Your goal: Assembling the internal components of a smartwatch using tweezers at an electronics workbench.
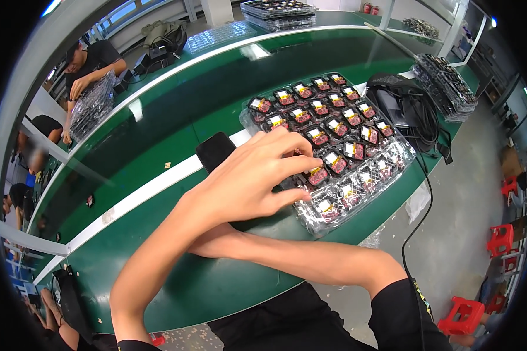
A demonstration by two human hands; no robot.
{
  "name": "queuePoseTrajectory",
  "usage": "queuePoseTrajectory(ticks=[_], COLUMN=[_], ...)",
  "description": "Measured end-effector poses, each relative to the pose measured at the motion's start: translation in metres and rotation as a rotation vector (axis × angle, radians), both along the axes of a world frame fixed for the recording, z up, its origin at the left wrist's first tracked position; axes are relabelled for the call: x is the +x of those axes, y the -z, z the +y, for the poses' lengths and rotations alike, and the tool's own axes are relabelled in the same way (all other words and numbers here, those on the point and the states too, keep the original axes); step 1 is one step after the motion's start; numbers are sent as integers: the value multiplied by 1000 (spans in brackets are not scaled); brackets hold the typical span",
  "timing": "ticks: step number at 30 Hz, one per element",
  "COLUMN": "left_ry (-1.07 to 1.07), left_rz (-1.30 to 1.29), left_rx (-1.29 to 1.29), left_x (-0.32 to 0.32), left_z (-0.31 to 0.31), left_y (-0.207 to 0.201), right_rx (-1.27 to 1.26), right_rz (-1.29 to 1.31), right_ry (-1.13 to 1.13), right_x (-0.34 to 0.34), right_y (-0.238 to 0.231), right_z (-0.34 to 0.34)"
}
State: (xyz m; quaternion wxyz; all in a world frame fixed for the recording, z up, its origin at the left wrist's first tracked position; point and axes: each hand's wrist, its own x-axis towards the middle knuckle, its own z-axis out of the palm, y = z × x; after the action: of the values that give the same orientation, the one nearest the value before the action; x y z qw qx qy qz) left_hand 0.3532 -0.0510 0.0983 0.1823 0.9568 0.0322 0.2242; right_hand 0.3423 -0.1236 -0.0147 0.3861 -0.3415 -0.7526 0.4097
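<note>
A clear plastic blister tray (409, 157) lies on the green bench, filled with rows of small black-framed electronic modules (335, 126) with white, yellow and red parts. Over its near-left side reaches my left hand (269, 167), palm down and fingers spread. Its index fingertip is at the edge of one module (317, 175); whether they touch, I cannot tell. The tray's nearest row looks covered by shiny clear plastic. My right forearm crosses beneath the left one, and only the wrist end of my right hand (212, 241) shows; its fingers are hidden.
Behind my left hand lies a flat black phone-like device (215, 152). A black bag with cables (407, 108) sits right of the tray, near stacked trays (446, 88). A white rail (140, 194) runs along the green bench. Across it, a person (93, 64) handles clear trays. Red stools (462, 316) stand right.
</note>
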Motion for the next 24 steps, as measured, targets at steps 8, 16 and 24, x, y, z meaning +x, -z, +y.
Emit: queuePoseTrajectory(ticks=[8, 16, 24], left_ry=[-23, -243, -694], left_rz=[-652, -753, -445], left_rx=[133, 229, 443], left_x=[-100, -168, -228], left_z=[-107, -153, -130], left_y=[-71, -85, -53], right_rx=[47, 21, 4], right_rz=[201, 126, 33], right_ry=[170, 164, 186], right_x=[-2, 1, 1], right_y=[-7, -13, -20], right_z=[15, 19, 12])
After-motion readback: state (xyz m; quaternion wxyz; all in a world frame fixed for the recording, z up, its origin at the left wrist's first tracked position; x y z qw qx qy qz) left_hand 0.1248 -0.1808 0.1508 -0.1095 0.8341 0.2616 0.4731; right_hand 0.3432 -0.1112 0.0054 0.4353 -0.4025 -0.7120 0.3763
